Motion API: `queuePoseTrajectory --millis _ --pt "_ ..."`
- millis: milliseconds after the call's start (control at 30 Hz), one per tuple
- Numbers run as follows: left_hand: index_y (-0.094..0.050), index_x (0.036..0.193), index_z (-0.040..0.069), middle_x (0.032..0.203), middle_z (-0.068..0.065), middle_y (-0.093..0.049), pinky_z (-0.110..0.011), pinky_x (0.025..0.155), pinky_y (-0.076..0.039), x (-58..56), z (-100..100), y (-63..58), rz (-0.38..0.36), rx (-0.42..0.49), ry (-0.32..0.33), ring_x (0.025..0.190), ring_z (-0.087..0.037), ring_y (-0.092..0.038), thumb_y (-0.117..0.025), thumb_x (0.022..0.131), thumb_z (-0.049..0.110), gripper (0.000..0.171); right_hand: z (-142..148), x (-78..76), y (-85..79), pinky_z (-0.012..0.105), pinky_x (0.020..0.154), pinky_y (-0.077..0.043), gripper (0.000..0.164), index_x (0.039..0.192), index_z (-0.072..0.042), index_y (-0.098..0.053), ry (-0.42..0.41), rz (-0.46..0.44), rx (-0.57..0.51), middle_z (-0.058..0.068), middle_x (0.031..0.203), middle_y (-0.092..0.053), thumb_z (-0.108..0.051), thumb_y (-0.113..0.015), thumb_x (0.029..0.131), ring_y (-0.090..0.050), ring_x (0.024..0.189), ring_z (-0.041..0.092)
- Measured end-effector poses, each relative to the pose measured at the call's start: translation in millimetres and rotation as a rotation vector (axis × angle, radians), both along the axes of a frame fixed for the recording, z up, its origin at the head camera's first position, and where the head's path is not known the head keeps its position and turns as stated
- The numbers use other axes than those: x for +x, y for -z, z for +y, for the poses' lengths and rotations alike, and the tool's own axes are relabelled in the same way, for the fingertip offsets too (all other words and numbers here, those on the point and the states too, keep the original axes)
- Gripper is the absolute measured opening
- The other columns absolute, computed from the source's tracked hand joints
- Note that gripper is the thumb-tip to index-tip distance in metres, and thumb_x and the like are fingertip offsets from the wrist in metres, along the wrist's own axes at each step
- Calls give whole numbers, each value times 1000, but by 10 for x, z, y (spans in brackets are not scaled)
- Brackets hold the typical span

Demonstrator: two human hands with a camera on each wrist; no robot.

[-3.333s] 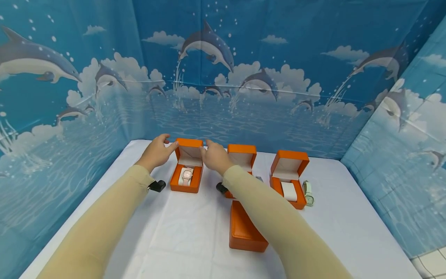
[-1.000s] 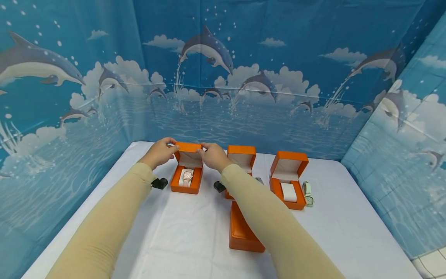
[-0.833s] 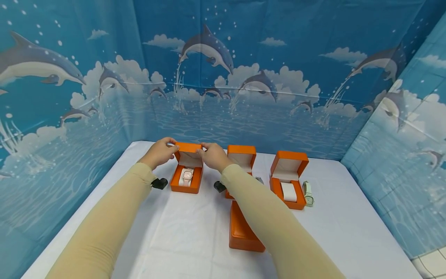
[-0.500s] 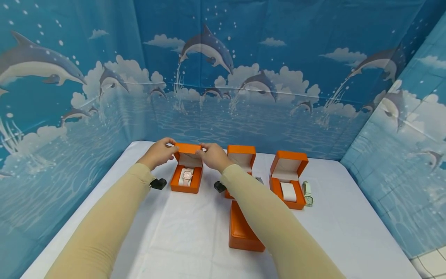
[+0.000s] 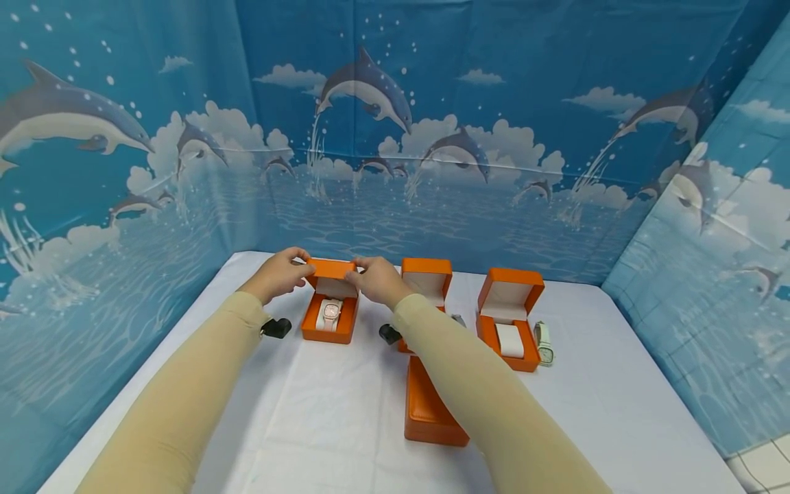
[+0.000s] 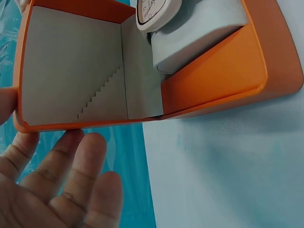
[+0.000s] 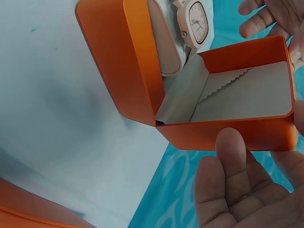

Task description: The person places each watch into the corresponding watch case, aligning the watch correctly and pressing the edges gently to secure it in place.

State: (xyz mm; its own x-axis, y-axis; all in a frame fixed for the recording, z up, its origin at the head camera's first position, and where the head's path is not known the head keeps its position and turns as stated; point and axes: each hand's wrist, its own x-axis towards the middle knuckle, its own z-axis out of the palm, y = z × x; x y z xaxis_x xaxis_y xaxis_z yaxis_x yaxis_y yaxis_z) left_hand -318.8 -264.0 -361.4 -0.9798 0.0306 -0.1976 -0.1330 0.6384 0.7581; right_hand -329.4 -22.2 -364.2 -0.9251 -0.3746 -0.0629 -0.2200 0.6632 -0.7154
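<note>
An orange watch box (image 5: 327, 336) stands with its lid (image 5: 332, 267) raised, tipped somewhat forward over the base. Inside, a pale pink watch (image 5: 331, 311) is wrapped round a white cushion (image 6: 204, 38). My left hand (image 5: 276, 276) holds the lid's left corner, thumb on the front rim and fingers against the side and back. At the opposite corner my right hand (image 5: 379, 280) grips the lid likewise, its thumb on the rim in the right wrist view and its fingers (image 7: 232, 159) along the side wall.
Two more orange boxes stand raised-lidded to the right: a middle box (image 5: 427, 274) partly behind my right forearm, and a right box (image 5: 510, 346) with a bare cushion. A pale green watch (image 5: 544, 344) lies beside it. A closed orange box (image 5: 432, 405) sits nearer me.
Both hands have come in from beside the left box to take hold of its lid. Over the last half second the lid has tilted slightly forward and down.
</note>
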Motion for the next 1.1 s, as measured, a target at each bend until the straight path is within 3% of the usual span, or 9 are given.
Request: queuePoseTrajectory --millis 100,400,633,833,1100 --pt "-47 145 15 154 -19 -54 -53 109 -52 3 -4 -6 -6 -2 5 130 -39 -63 -57 107 39 46 10 5 0 37 87 -58 59 159 -21 -49 -6 -3 -3 6 149 -63 -42 -63 106 -64 118 22" --pt "-47 141 13 153 -19 -56 -54 110 -51 30 -23 6 -20 17 19 133 -41 -61 -58 107 37 43 10 22 1 33 78 -52 58 157 -19 -52 -25 2 1 6 139 -69 -39 -66 104 -63 98 20" --pt "-47 136 11 146 -21 -60 -49 105 -53 47 -7 2 -9 4 39 123 -36 -66 -58 106 35 40 -6 17 3 36 91 -59 55 153 -20 -57 -25 2 17 5 138 -70 -38 -69 103 -67 110 18" --pt "-49 129 10 137 -21 -65 -44 100 -56 73 -28 9 7 -38 73 115 -31 -68 -59 107 43 41 -20 28 -4 40 96 -59 53 150 -20 -61 -22 -23 22 6 137 -69 -37 -72 101 -68 115 20" --pt "-48 144 8 145 -22 -61 -52 111 -52 104 -41 11 -26 -17 95 126 -35 -65 -60 107 41 52 -45 44 -9 41 96 -59 48 143 -19 -65 -22 -29 38 8 137 -68 -34 -76 98 -68 114 22"
